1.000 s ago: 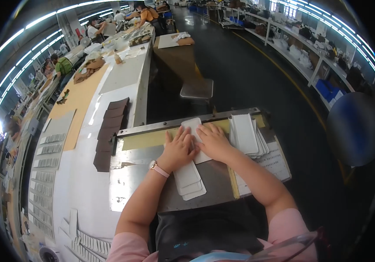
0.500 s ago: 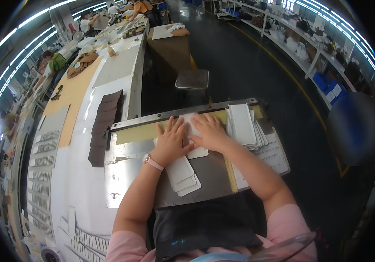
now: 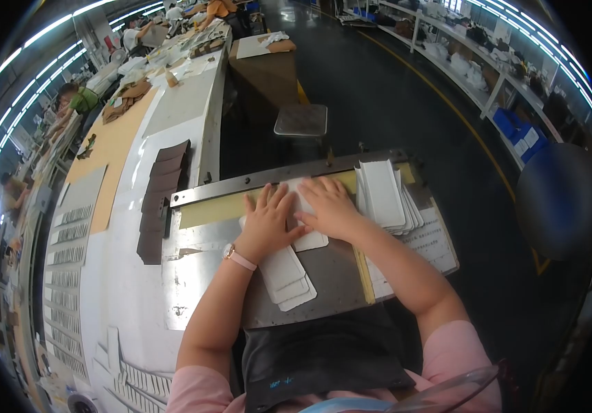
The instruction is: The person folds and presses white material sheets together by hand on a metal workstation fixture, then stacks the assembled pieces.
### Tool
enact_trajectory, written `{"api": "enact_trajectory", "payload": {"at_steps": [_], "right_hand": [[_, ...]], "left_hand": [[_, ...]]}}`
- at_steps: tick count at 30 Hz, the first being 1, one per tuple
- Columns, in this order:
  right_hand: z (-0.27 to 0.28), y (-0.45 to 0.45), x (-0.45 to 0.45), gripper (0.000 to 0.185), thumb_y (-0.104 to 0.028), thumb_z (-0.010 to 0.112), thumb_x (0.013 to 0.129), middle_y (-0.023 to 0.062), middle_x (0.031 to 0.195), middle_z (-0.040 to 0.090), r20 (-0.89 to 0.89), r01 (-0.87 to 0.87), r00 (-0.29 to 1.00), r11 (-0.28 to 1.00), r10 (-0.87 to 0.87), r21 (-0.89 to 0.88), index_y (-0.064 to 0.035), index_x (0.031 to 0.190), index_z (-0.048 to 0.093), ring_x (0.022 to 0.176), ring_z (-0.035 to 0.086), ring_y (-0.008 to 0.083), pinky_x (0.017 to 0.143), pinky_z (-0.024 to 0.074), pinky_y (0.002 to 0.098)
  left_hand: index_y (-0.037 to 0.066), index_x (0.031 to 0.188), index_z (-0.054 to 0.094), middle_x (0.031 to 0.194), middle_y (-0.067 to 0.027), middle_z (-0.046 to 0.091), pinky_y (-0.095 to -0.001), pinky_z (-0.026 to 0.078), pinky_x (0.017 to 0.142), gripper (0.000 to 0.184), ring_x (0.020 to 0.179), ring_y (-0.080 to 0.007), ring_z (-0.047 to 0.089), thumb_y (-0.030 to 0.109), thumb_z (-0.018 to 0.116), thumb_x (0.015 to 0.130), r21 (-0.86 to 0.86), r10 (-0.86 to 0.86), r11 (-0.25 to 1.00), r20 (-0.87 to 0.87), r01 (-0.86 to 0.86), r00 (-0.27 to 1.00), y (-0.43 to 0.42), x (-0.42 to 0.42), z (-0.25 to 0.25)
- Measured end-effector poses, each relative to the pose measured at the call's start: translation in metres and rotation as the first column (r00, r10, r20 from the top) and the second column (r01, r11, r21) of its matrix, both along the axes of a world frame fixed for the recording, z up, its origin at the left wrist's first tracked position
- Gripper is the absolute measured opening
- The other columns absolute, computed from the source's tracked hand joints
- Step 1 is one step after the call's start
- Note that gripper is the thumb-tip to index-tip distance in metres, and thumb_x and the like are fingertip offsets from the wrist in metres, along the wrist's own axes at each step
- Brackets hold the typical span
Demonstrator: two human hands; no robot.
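Note:
My left hand (image 3: 268, 221) lies flat with fingers spread over white card-like pieces on a metal work plate (image 3: 203, 275). Beside it, my right hand (image 3: 329, 206) also rests flat, its thumb close to the left thumb. Between and under the hands is a white rectangular piece (image 3: 312, 241), partly covered. Several overlapping white pieces with rounded corners (image 3: 289, 279) extend below my left hand toward me. To the right of my right hand stands a fanned stack of white pieces (image 3: 383, 199).
A metal bar (image 3: 275, 172) crosses the plate's far edge. Dark brown folded pieces (image 3: 161, 199) lie on the white table at left, with rows of small pieces (image 3: 68, 275) beyond. A stool (image 3: 300, 120) stands ahead. Shelves (image 3: 475, 82) line the right; people work at the far left.
Both hands stay almost in place on the white pieces. The view has shifted slightly, and a person in green at far left has leaned a little.

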State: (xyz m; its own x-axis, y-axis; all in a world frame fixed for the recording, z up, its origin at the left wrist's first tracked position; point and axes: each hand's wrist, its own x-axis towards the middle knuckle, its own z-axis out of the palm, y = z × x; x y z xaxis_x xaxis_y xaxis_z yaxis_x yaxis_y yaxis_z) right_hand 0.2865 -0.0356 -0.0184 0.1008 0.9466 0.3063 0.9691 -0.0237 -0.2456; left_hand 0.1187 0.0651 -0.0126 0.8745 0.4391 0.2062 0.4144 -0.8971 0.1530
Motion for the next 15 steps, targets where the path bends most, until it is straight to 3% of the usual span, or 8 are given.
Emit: {"api": "enact_trajectory", "payload": {"at_steps": [5,8,12,15], "right_hand": [[-0.0047,-0.0006,-0.0039,0.054,-0.041,0.064,0.087,0.0113,0.138,0.051,0.061,0.02,0.998,0.993,-0.027,0.115,-0.0021,0.124,0.059,0.125,0.044,0.0342,0.109,0.0302,0.0482],[0.0003,-0.0019,-0.0048,0.045,-0.035,0.067,0.085,0.0095,0.13,0.055,0.011,0.004,1.0,0.996,-0.005,0.091,-0.0022,0.115,0.062,0.12,0.047,0.0311,0.105,0.0339,0.046],[-0.0029,-0.0018,-0.0038,0.04,-0.031,0.069,0.083,0.008,0.123,0.058,0.008,-0.014,1.0,0.991,0.012,0.131,-0.0031,0.111,0.063,0.114,0.05,0.0284,0.101,0.0364,0.044],[-0.0028,-0.002,-0.0035,0.043,-0.032,0.067,0.085,0.0091,0.127,0.056,0.039,-0.024,0.999,0.988,0.019,0.15,-0.0028,0.116,0.062,0.117,0.049,0.0294,0.103,0.0353,0.0447]], "left_hand": [[0.009,0.136,0.052,0.146,-0.013,0.043,-0.0588,0.021,0.109,0.076,0.137,-0.0392,0.033,0.062,0.064,0.081,0.094,-0.015,0.996,0.086,0.007,0.996,-0.0046,-0.0014,-0.0011],[0.006,0.129,0.055,0.134,-0.012,0.05,-0.0656,0.026,0.103,0.075,0.132,-0.0373,0.038,0.061,0.065,0.079,0.117,-0.075,0.992,0.166,0.056,0.983,-0.0036,-0.0006,-0.004],[0.006,0.125,0.058,0.129,-0.01,0.053,-0.0601,0.029,0.103,0.072,0.127,-0.036,0.042,0.059,0.066,0.078,0.152,-0.093,0.986,0.205,0.062,0.974,-0.004,-0.0004,-0.0044],[0.005,0.126,0.058,0.13,-0.0101,0.053,-0.0558,0.028,0.105,0.071,0.128,-0.0355,0.041,0.057,0.067,0.079,0.136,-0.086,0.989,0.166,0.064,0.982,-0.0047,-0.001,0.002]]}}
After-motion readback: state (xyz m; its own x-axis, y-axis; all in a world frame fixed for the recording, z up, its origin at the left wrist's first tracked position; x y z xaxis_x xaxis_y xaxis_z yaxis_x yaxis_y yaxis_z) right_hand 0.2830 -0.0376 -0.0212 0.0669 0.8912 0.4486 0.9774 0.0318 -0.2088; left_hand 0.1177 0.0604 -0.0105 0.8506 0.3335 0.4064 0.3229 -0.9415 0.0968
